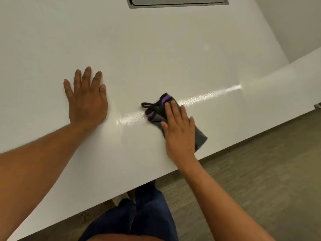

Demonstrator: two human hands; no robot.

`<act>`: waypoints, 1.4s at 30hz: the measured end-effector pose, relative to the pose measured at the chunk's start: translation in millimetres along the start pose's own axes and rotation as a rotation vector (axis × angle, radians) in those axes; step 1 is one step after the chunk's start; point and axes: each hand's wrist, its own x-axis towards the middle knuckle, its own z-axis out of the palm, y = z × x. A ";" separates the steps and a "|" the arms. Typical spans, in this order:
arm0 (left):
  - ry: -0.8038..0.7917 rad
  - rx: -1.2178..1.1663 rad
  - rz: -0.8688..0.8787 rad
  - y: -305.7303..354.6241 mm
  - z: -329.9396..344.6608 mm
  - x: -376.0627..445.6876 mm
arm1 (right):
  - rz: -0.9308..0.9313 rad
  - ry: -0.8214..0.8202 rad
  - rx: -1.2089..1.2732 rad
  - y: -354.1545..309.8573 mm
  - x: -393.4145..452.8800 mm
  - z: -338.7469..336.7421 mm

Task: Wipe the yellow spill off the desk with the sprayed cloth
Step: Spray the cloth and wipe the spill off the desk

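While left hand (86, 100) lay flat on white surface (156, 49), fingers spread, right hand (178, 129) pressed grey-purple cloth (199, 136) near front edge, fingers slightly spread on top. No yellow spill discernible; wet streak ran left-right past cloth, so right hand nearer.

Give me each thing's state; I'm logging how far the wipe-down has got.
Left hand: flat on the desk, fingers spread, holding nothing.
Right hand: pressed flat on the cloth.
Cloth: bunched, on the desk near its front edge.
Desk: glossy streak, no yellow visible.
Recessed hatch: closed.
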 end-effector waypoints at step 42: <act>0.070 0.101 -0.014 4.0 1.6 2.2 | -0.263 -0.112 -0.013 15.8 33.6 -8.1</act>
